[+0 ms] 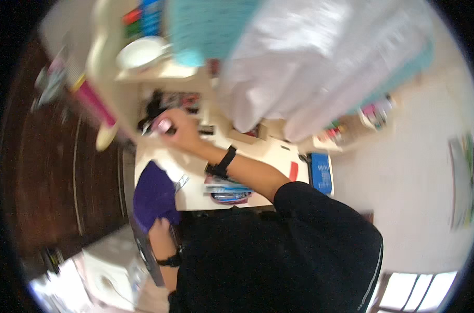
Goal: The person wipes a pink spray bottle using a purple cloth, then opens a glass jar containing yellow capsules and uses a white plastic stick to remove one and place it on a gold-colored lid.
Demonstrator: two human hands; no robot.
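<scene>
My right hand (182, 127) reaches across to the far left of the white desk (194, 199). Its fingers are closed around a small pink item (164, 125) with a shiny round end, too blurred to name. Beyond that hand lie dark things (155, 103), also blurred. Near the desk's front left corner, my left hand (161, 227) grips the lower end of a purple cloth (155, 195), which spreads over the desk's left edge. Under my right forearm sits a stack of books or packets (229, 187), partly hidden by the arm.
A large translucent plastic sheet (299, 66) hangs over the back shelves. A white bowl (141, 53) stands on the upper left shelf. On the right lies a blue book (320, 172), near a red strip (293, 171). A small open box (246, 135) sits at the back.
</scene>
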